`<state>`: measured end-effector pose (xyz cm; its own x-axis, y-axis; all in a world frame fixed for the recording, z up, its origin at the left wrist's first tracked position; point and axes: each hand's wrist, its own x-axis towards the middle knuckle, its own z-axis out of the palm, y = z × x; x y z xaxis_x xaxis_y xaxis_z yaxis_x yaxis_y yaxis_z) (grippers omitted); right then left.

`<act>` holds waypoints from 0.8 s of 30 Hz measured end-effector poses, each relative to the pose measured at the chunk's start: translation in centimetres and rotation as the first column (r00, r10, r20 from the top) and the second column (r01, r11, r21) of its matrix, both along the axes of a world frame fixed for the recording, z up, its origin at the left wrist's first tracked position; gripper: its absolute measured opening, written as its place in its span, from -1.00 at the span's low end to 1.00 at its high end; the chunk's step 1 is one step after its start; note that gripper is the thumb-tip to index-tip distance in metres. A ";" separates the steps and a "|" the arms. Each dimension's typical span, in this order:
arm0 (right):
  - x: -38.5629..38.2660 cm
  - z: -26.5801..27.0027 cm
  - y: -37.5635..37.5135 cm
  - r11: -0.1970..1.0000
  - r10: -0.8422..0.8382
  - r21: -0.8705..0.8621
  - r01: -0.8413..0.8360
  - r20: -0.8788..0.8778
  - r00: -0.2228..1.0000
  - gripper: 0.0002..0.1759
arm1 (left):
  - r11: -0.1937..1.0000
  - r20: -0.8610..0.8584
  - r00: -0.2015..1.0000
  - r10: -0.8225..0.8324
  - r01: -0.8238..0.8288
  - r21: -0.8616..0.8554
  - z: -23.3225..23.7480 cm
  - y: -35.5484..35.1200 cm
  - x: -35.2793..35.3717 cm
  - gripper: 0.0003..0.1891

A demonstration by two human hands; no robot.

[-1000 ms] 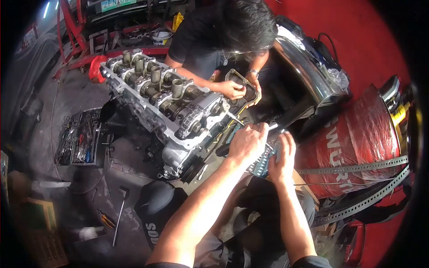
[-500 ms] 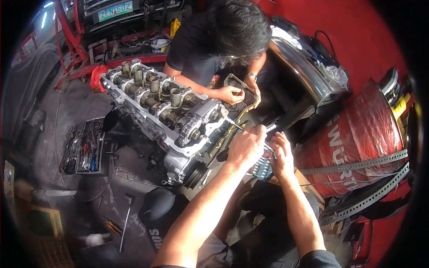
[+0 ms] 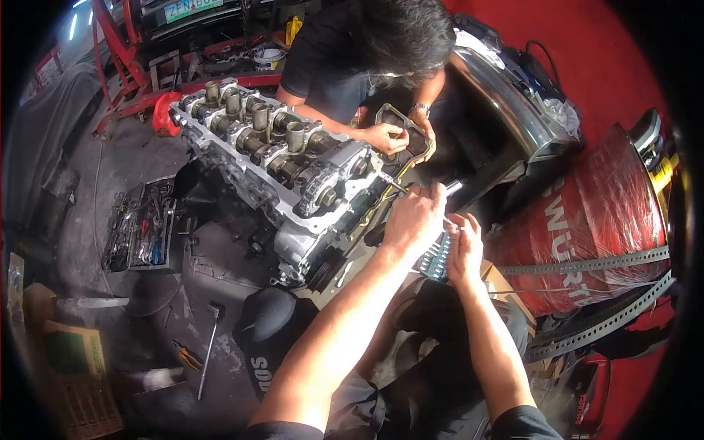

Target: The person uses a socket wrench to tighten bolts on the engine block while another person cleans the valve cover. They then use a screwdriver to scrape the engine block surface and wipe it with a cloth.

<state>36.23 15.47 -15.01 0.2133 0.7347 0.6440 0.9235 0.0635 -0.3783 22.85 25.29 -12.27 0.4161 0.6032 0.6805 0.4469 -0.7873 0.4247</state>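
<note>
My left hand point(image 3: 416, 220) is closed around a metal hand tool point(image 3: 397, 185), whose slim shaft pokes out toward the engine and ends in a socket-like tip. A shiny cylindrical part sticks out on the hand's other side. My right hand point(image 3: 464, 246) is beside it with thumb and fingers pinched together; what they hold is too small to make out. Partly under my hands lies a teal tray point(image 3: 438, 258) with rows of small metal pieces. To the left stands the engine cylinder head point(image 3: 271, 165), its camshafts, chain and sprocket exposed.
Across from me, a co-worker's hands point(image 3: 392, 139) hold a dark cover point(image 3: 400, 121) with a pale rim. A toolbox point(image 3: 147, 231), pliers point(image 3: 188, 357) and a long-handled tool point(image 3: 210, 352) lie on the floor. A wrapped red drum point(image 3: 587, 220) stands at right.
The view has shifted slightly. My left hand and its tool have moved a little up and right. The right fingers have drawn together, and more of the teal tray shows.
</note>
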 end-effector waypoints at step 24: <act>-0.1 1.9 1.8 0.964 0.029 -0.128 -0.232 -0.818 0.575 -0.67 | 0.954 0.191 0.964 -0.186 0.224 -0.202 -0.9 -8.5 -4.1 -0.71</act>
<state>36.09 17.27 -13.06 0.4576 0.8843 0.0927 0.2194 -0.0113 -0.9756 18.79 16.77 -13.14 0.4375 0.6594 0.6114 0.1932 -0.7330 0.6523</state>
